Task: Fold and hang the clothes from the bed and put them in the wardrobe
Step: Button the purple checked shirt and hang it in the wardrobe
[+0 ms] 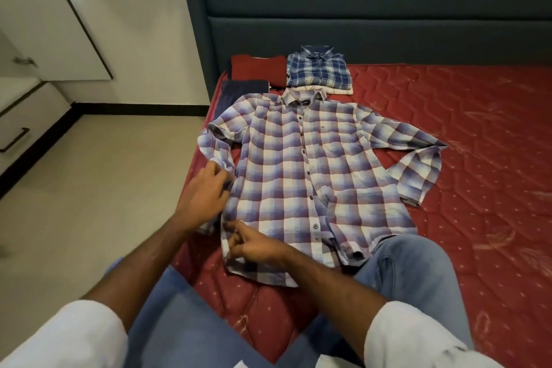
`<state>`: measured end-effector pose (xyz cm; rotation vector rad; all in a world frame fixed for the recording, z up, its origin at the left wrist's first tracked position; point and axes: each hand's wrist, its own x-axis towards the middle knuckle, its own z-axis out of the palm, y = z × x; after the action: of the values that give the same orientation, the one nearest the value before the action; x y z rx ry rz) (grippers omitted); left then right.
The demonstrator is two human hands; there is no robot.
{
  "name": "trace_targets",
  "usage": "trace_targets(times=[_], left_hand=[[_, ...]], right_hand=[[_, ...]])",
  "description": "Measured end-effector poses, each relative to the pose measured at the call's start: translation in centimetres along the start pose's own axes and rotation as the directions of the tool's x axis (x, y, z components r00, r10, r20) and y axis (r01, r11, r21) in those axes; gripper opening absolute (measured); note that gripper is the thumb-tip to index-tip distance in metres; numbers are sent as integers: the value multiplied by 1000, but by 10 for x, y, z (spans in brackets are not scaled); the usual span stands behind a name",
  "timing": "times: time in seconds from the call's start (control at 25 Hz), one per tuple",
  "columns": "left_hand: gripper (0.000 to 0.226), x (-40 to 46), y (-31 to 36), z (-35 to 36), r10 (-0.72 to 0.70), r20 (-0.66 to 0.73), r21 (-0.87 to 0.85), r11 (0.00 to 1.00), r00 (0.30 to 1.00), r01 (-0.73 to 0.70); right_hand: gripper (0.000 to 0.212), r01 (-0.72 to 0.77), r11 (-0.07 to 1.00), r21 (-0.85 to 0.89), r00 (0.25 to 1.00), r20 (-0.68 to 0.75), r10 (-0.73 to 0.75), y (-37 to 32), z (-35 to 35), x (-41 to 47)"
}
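A purple-and-white checked shirt (pixel 301 176) lies spread flat, front up and buttoned, on the red mattress (pixel 466 140). Its right sleeve bends down at the elbow; its left sleeve is folded in along the bed's left edge. My left hand (pixel 206 191) pinches the cuff of that left sleeve beside the shirt's side seam. My right hand (pixel 257 246) rests on the shirt's lower left hem, fingers curled and pinching the fabric. Both forearms reach in from the bottom of the view.
Folded clothes lie by the dark headboard (pixel 373 3): a blue checked shirt (pixel 318 72) on a white one, a maroon garment (pixel 257 69) and a navy one (pixel 245 89). A white wardrobe door (pixel 50 18) and drawers (pixel 21 125) stand at left. My jeans-clad knee (pixel 412 266) rests on the bed.
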<state>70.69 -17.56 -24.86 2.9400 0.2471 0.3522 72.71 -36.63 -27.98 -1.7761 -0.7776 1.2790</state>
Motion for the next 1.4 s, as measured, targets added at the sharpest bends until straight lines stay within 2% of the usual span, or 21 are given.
trace_targets(times=[0.08, 0.12, 0.24, 0.32, 0.36, 0.44, 0.48, 0.56, 0.64, 0.72, 0.76, 0.8, 0.88, 0.92, 0.96, 1.04, 1.08, 1.12, 1.24, 1.32, 1.4], left_hand=[[22, -1, 13, 5, 115, -49, 181, 978, 992, -105], [23, 1, 21, 9, 180, -32, 186, 967, 983, -171], [29, 4, 55, 19, 397, 145, -28, 917, 906, -397], [34, -4, 81, 29, 505, 310, -218, 862, 805, -457], [37, -11, 92, 36, 541, 398, -295, 840, 741, -455], [48, -27, 108, 49, 559, 564, -260, 819, 608, -512], [49, -33, 110, 54, 571, 575, -188, 789, 585, -585], [35, -40, 110, 57, 606, 494, -109, 755, 624, -647], [18, -42, 107, 51, 580, 440, -137, 798, 686, -586], [13, -41, 99, 42, 474, 403, -188, 880, 783, -436], [13, -40, 92, 37, 412, 379, -215, 910, 828, -354], [15, -38, 86, 33, 367, 353, -250, 923, 860, -292], [16, -34, 80, 30, 360, 349, -306, 916, 865, -258], [13, -33, 80, 29, 388, 375, -315, 908, 842, -278], [11, -33, 83, 28, 421, 412, -307, 899, 808, -312], [12, -34, 88, 27, 456, 521, -237, 889, 722, -392], [12, -34, 90, 27, 455, 576, -194, 883, 679, -428], [12, -33, 90, 28, 443, 634, -153, 876, 634, -458], [22, -35, 94, 32, 370, 798, -102, 861, 476, -498], [31, -37, 98, 33, 341, 830, -127, 885, 440, -447], [43, -31, 105, 30, 300, 847, -213, 948, 439, -239]], right_hand=[[52, 27, 999, -20, 999, 26, -27, 3, -12, -9], [41, 40, 997, -70, 999, 32, -38, 1, -24, -16], [24, 64, 917, -394, 996, -25, -80, 3, -74, -51], [20, -50, 828, -558, 983, -173, -57, 17, -115, -81], [21, -119, 783, -610, 972, -231, -32, 26, -134, -97], [36, -232, 694, -682, 965, -252, 75, 44, -162, -122], [47, -265, 671, -693, 963, -227, 146, 50, -168, -127], [56, -264, 662, -702, 964, -182, 191, 57, -168, -128], [51, -237, 711, -662, 970, -202, 136, 63, -168, -126], [46, -254, 762, -595, 959, -258, 119, 59, -175, -127], [42, -288, 732, -618, 944, -312, 108, 54, -179, -128], [37, -336, 623, -707, 919, -390, 54, 51, -183, -129], [35, -396, 373, -839, 861, -481, -168, 45, -178, -131], [36, -358, 357, -863, 856, -456, -245, 43, -170, -130], [33, -267, 398, -878, 884, -387, -262, 41, -157, -128], [30, -81, 537, -840, 980, -166, -112, 46, -123, -121], [35, -64, 567, -821, 997, -74, 5, 52, -106, -118], [39, -57, 548, -835, 998, -30, 59, 59, -92, -115], [22, -49, 438, -897, 994, -87, -67, 68, -76, -107], [19, -55, 482, -874, 998, -64, -2, 68, -78, -106], [16, -58, 652, -756, 982, 76, 175, 63, -88, -108]])
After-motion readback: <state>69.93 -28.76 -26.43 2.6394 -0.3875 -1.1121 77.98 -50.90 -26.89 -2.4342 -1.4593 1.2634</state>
